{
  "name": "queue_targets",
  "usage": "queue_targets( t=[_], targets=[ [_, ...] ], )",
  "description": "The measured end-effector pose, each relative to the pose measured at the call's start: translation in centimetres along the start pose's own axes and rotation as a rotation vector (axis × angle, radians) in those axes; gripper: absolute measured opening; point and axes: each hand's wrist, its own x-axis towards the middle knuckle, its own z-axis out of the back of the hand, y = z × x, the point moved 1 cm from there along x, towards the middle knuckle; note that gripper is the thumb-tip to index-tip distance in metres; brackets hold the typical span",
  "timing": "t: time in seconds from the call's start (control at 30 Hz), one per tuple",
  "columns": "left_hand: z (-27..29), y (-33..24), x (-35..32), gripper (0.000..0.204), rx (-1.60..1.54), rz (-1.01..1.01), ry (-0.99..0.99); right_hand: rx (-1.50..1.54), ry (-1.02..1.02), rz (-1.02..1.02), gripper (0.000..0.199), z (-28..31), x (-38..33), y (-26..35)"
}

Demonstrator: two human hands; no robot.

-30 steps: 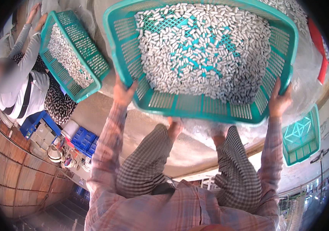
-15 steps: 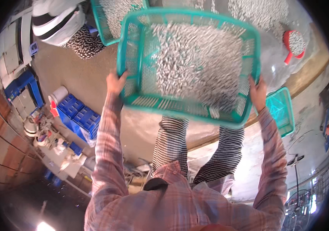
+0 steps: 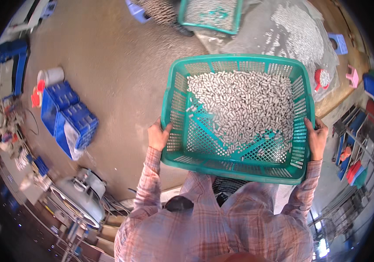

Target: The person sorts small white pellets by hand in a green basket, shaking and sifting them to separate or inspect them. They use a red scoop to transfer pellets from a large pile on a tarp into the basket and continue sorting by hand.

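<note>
A large green plastic basket (image 3: 235, 173) with slotted walls is held up in front of me, between both hands. My left hand (image 3: 158, 135) grips its left wall near the front corner, thumb over the rim. On the opposite side, my right hand (image 3: 317, 138) is closed round the right wall the same way. Inside the basket lie a great many small silvery-grey cylindrical pieces (image 3: 250, 102), heaped toward the back and right. Toward the front left, the mesh floor shows bare.
Another green basket (image 3: 211, 27) of similar pieces stands at the far side, near a person in patterned clothing (image 3: 158, 11). A loose pile (image 3: 302, 35) lies on plastic sheeting beside a red scoop (image 3: 321, 79). Blue crates (image 3: 71, 115) and a large fan (image 3: 77, 201) stand at left.
The basket has come nearer to me and my view has swung. Its pieces, blurred before, now look sharp and have shifted toward the back right. Both hands keep their hold.
</note>
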Motion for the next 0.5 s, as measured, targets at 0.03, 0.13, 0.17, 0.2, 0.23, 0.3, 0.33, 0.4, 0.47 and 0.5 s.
queue_targets(
  t=[0.03, 0.13, 0.17, 0.2, 0.23, 0.3, 0.33, 0.4, 0.47, 0.5],
  targets=[
    [2.2, 2.3, -1.2, 0.036, -0.005, 0.025, -0.059, 0.024, 0.041, 0.012, 0.023, -2.4, -0.3, 1.5],
    [0.0, -2.2, -6.4, 0.037, -0.093, 0.133, -0.127, -0.036, 0.172, 0.078, 0.024, 2.1, 4.1, 1.5],
    [1.7, -2.7, -8.6, 0.038, -0.073, 0.168, -0.15, 0.017, 0.233, 0.067, 0.024, 1.5, 4.0, 2.3],
    [2.7, -3.3, -10.9, 0.038, -0.055, 0.192, -0.202, 0.081, 0.29, 0.08, 0.024, 0.8, 4.2, 2.7],
    [2.7, -4.0, -12.9, 0.035, -0.077, 0.214, -0.279, 0.127, 0.344, 0.14, 0.026, 0.5, 4.7, 2.7],
    [1.4, -3.9, -16.2, 0.038, -0.048, 0.201, -0.445, 0.02, 0.34, 0.29, 0.025, -0.2, 5.8, 3.3],
    [0.4, -3.3, -17.1, 0.039, -0.037, 0.191, -0.53, -0.033, 0.323, 0.371, 0.025, -0.7, 6.3, 3.8],
    [-2.1, -2.2, -18.5, 0.044, -0.092, 0.215, -0.594, 0.043, 0.349, 0.452, 0.026, -1.2, 7.5, 3.6],
    [-4.1, -2.3, -19.5, 0.047, -0.114, 0.268, -0.643, 0.076, 0.396, 0.471, 0.024, -1.8, 9.0, 3.7],
    [-5.2, -1.7, -20.6, 0.046, -0.154, 0.279, -0.655, 0.04, 0.413, 0.449, 0.022, -1.3, 8.9, 4.1]
  ],
)
